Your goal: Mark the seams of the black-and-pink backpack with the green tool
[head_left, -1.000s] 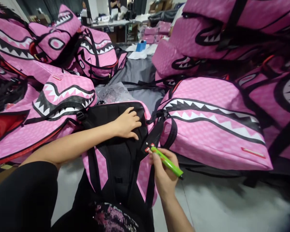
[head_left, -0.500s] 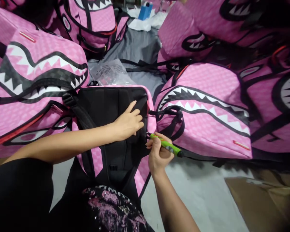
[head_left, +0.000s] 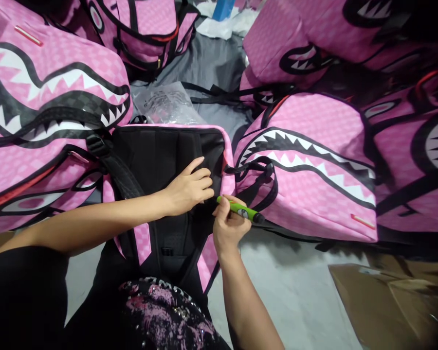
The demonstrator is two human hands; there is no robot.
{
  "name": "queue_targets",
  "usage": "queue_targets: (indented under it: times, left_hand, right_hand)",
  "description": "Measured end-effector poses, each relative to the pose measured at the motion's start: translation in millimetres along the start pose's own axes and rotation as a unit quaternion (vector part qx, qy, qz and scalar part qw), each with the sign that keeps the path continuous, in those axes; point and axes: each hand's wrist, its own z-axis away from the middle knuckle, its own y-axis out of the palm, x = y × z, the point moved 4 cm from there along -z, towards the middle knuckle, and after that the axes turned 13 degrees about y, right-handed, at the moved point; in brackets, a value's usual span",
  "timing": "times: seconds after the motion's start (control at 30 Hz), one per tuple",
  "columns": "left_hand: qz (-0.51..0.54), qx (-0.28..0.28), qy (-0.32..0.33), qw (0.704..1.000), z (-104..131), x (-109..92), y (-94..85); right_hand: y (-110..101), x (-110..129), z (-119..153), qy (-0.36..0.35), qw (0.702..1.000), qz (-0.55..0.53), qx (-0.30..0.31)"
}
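Note:
A pink-edged backpack (head_left: 156, 160) lies in front of me with its black padded back panel facing up. My left hand (head_left: 191, 187) rests on that panel near its right edge, fingers spread and slightly bent, with nothing visible in it. Just beside it, my right hand (head_left: 230, 223) pinches a green marker (head_left: 239, 209) with a black end. The marker's writing tip points left at the backpack's right border and is hidden close to my left fingers. Black shoulder straps with pink ends (head_left: 143, 243) hang toward my lap.
Pink backpacks with shark-mouth prints crowd the left (head_left: 58, 82) and right (head_left: 314, 165). A clear plastic bag (head_left: 171, 104) lies behind the black panel, on grey cloth (head_left: 211, 63). Flattened cardboard (head_left: 368, 301) is on the floor at lower right.
My right hand and the marker have shifted left, bringing the tip closer to my left fingers at the panel's edge. My left hand stays on the panel. The view has moved slightly.

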Motion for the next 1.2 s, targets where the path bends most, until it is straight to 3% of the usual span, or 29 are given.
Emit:
queue_targets:
  times: [0.23,0.73,1.2]
  left_hand:
    - [0.008,-0.008,-0.003,1.000,-0.4,-0.4,0.1]
    - [-0.003,-0.002,-0.003,1.000,-0.6,-0.1,0.6]
    - [-0.021,-0.018,0.000,1.000,-1.0,-0.1,0.9]
  right_hand:
    - [-1.8,1.6,-4.0,-0.015,0.999,0.035,-0.008]
    - [-2.5,7.4,-13.2,0.042,0.997,0.008,0.065]
    - [-2.9,4.6,-16.0,0.052,0.997,0.000,0.065]
